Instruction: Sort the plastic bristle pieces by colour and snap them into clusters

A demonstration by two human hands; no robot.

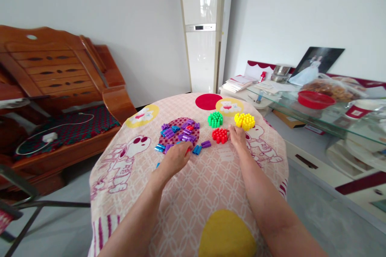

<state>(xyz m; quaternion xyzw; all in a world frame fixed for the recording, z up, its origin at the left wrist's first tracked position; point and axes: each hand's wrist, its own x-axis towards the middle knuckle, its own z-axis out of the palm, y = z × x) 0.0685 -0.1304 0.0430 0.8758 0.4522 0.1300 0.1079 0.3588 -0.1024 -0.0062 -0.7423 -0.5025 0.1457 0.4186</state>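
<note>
My left hand (177,156) is closed with a small red plastic peg (189,150) showing at its fingertips. It rests at the near edge of a loose scatter of purple pegs (187,137) and blue pegs (197,149), which lie on their sides, with a red one (189,127) among them. My right hand (237,136) has its fingers curled in beside a tight cluster of upright red pegs (220,135); what they hold, if anything, is hidden. Behind that stands a cluster of green pegs (215,119), and a yellow cluster (244,121) is just beyond my right hand.
A patterned cloth covers the round table (211,192). On the right, a glass-topped cabinet (289,98) carries papers, a red bowl (316,99), a paper cup and a photo. A wooden bench (54,72) stands left, and a tall white air conditioner (201,56) at the back.
</note>
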